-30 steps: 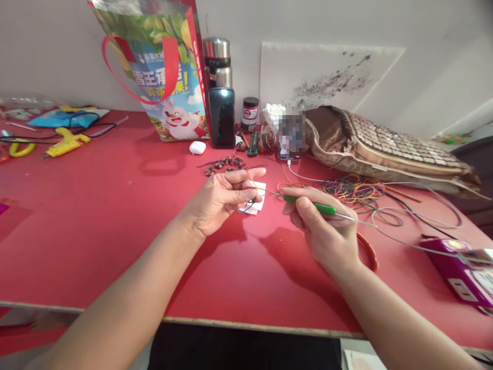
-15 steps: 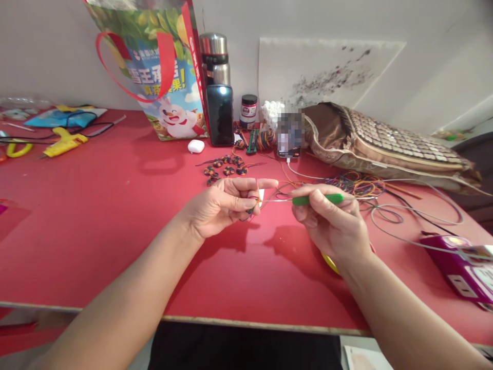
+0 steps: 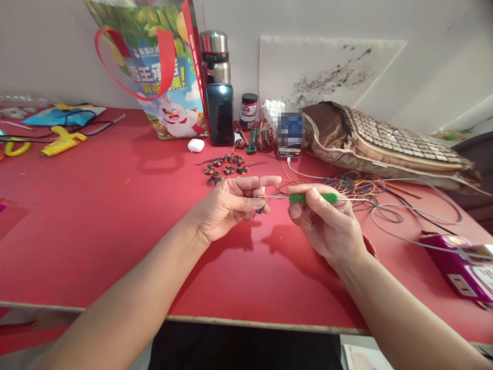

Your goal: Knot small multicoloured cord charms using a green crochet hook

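Note:
My left hand (image 3: 239, 203) pinches a small piece of dark multicoloured crochet (image 3: 261, 209) between thumb and fingers, with yarn looped over its outstretched index finger. In my right hand (image 3: 327, 218) is a crochet hook with a green handle (image 3: 313, 198), held level like a pencil. The hook's thin metal tip reaches left to the crochet at my left thumb; the exact stitch is too small to make out. Beyond my left hand lie several round crocheted pieces (image 3: 229, 170) in black, orange and red. Tangled multicoloured yarn (image 3: 356, 185) lies beyond my right hand.
Along the back of the red table (image 3: 96, 231) stand a printed bag (image 3: 177, 113), a steel flask (image 3: 214, 49), a dark phone (image 3: 220, 115), a jar (image 3: 249, 109) and a lit phone (image 3: 289, 136). A brown bag (image 3: 393, 139), cables and a purple box (image 3: 458, 267) are on the right; a yellow glue gun (image 3: 63, 141) lies left.
My right hand with the hook has shifted slightly left, bringing the green handle nearer my left hand. My left hand has moved a little to the right, still pinching the crochet.

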